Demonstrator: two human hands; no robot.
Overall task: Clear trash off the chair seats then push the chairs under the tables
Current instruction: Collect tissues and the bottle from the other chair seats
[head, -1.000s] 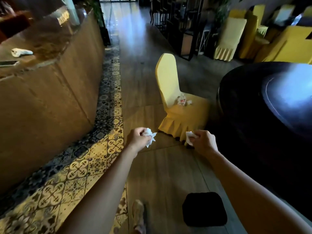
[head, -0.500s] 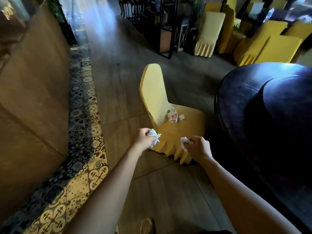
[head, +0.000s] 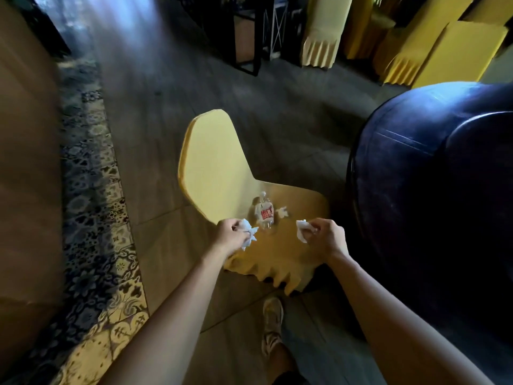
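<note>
From the head camera, a yellow-covered chair [head: 222,173] stands at the centre of the frame, its seat turned toward the dark round table [head: 433,173] that fills the right side. On the seat, close to the backrest, lies a crushed plastic bottle [head: 265,213] with a red-printed label, and just to its right a small scrap of white paper [head: 282,212]. The left hand [head: 229,238] hovers over the near left edge of the seat, its fingers [head: 239,227] clenched around a crumpled white tissue [head: 248,234] whose points stick out toward the bottle, just beside its lower end; whether they touch cannot be told. The right hand [head: 323,237] is over the near right part of the seat, fingers pinching a second white tissue [head: 302,230], slightly below and to the right of the paper scrap and apart from it. A shoe [head: 272,326] shows on the wooden floor [head: 166,107] at the bottom centre. More yellow-covered chairs [head: 433,48] stand at the upper right.
</note>
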